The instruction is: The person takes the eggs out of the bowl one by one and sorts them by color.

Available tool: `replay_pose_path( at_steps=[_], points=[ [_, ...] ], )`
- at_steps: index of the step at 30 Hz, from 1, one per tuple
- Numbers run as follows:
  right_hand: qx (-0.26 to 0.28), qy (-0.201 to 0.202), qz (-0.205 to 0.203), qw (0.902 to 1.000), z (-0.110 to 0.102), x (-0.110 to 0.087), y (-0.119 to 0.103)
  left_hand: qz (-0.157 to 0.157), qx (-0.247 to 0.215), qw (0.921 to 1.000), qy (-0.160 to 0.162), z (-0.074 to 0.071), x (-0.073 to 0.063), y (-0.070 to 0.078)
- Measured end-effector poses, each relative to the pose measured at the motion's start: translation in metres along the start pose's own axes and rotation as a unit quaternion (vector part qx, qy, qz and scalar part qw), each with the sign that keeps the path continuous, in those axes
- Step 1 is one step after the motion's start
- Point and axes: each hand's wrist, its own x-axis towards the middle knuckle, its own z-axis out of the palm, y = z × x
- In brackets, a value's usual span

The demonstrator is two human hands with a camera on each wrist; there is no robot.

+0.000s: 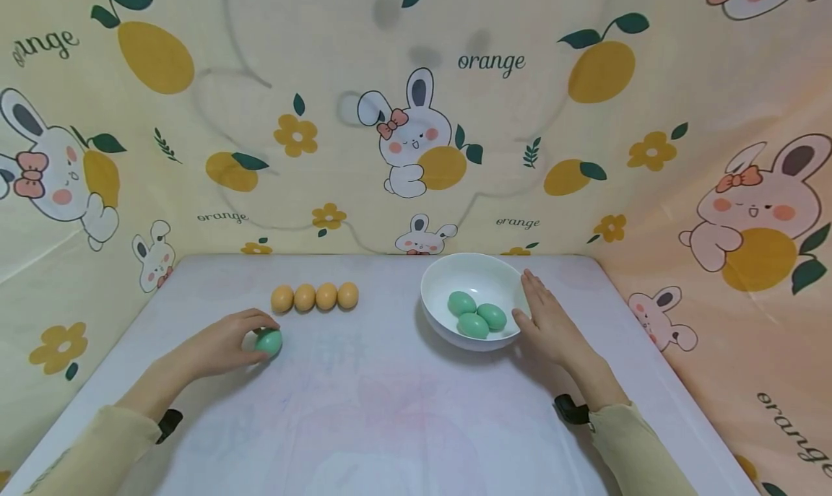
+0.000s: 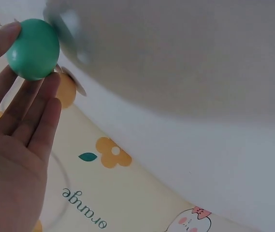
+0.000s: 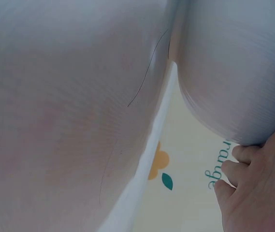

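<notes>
My left hand pinches a green egg between thumb and fingers, close over the table at the left. In the left wrist view the same egg sits at the thumb and fingertips, the palm bare. My right hand rests with straight fingers against the right side of a white bowl. Three green eggs lie together inside it. From the right wrist view, the fingers show beside the bowl's outer wall.
A row of several orange-brown eggs stands behind the left hand. The white table ends at a patterned cloth backdrop with rabbits and oranges, which also rises along both sides.
</notes>
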Motion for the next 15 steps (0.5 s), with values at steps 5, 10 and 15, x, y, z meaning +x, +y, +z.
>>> replay_pose_path(
  at_steps=[5,10,15],
  points=[
    [-0.003,0.0,0.002,1.0,-0.0006,0.0001,-0.0013,-0.009,-0.015,0.9998,-0.013,-0.0028,-0.0043,-0.001],
    [-0.005,0.003,0.001,1.0,-0.0003,0.0002,-0.0015,-0.007,-0.016,0.9998,-0.013,-0.0033,-0.0058,-0.0016],
    [-0.005,0.011,-0.003,0.9999,0.0002,-0.0005,-0.0017,-0.009,-0.019,0.9997,-0.013,-0.0041,-0.0065,0.0003]
  ],
)
